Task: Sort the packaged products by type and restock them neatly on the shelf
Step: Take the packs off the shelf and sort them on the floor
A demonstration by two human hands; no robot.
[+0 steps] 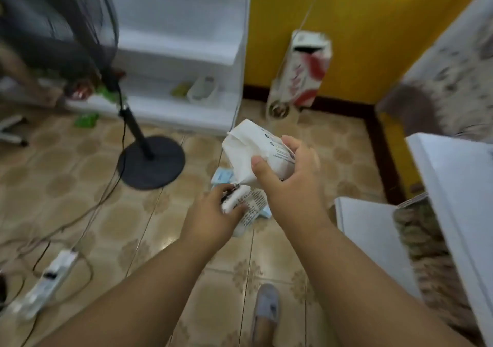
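Above tiled floor [80, 186], right hand [290, 176] grips upward-tilted white packet [248, 149].

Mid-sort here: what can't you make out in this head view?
- Print on the white pack in the right hand: blurred.
- Pack in the left hand: partly covered by its fingers.
- Items on the low shelf: motion-blurred, fan in front.

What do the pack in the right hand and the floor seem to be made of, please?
The pack in the right hand looks like soft white plastic film or paper, matte: it creases and puckers under the grip. The floor looks like glazed ceramic tile: grout lines, printed beige pattern, faint sheen.
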